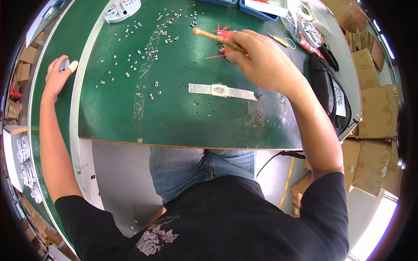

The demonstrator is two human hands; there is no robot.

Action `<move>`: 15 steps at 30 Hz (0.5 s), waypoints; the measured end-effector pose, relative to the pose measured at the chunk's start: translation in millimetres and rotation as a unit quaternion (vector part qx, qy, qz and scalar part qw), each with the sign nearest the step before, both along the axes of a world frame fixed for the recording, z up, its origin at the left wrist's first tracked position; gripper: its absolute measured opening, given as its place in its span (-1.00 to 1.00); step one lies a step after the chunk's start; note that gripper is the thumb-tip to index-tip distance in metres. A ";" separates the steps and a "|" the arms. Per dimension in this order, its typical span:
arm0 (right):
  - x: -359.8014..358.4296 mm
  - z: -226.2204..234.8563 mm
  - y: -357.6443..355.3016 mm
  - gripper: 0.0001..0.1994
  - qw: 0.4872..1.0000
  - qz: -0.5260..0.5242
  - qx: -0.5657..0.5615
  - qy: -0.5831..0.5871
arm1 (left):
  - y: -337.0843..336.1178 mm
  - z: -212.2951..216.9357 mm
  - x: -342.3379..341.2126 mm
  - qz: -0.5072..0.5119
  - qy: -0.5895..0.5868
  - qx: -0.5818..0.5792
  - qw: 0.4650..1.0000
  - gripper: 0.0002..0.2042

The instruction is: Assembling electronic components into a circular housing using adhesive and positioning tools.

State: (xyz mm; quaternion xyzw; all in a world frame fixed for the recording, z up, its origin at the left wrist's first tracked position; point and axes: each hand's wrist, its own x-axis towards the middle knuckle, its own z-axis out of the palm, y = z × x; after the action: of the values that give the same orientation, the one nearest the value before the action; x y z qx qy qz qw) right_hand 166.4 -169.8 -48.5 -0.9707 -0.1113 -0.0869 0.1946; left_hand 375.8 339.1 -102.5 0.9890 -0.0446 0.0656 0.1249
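Over the green belt at the far left, my left hand [56, 77] has its fingers curled round a small grey part [64, 65]; a pale yellow cover sits on the thumb. My right hand [261, 58] is closed round a tan wooden stick [212, 36], whose knobbed end points left above the table. Beneath and beside that hand lies a bunch of thin red wires [224, 33], partly hidden by it. Many small shiny metal pieces [128, 75] are scattered across the left half of the green tabletop [174, 122]. A strip of pale tape [239, 92] is stuck nearer to me.
A white plastic housing [123, 10] rests at the back left. Blue bins [259, 13] stand at the back, with a yellow-handled tool [278, 40] to their right. A black mesh bag [324, 87] hugs the right edge; cardboard boxes [376, 113] are stacked beyond.
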 end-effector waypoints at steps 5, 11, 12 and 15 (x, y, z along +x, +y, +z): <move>4.3 6.8 21.3 -0.83 0.997 0.080 0.018 -0.001 | 25.5 -0.5 7.5 0.063 0.005 0.017 0.998 -0.52; -5.6 7.3 41.9 -0.76 0.992 -0.048 -0.041 0.112 | 53.7 -5.7 2.6 0.072 -0.073 0.137 0.985 -0.49; -6.8 4.2 44.5 -0.76 0.992 -0.052 -0.038 0.111 | 56.2 -6.4 3.4 0.067 -0.075 0.140 0.985 -0.49; -7.7 -13.4 56.7 -0.73 0.996 -0.041 -0.036 0.071 | 55.7 6.9 -14.4 0.118 -0.228 -0.058 0.965 -0.49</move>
State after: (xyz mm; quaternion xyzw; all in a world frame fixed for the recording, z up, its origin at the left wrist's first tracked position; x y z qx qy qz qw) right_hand 158.7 -113.1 -61.9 -0.9844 -0.0608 -0.0216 0.1634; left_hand 361.4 394.7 -95.6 0.9373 0.0487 0.3056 0.1602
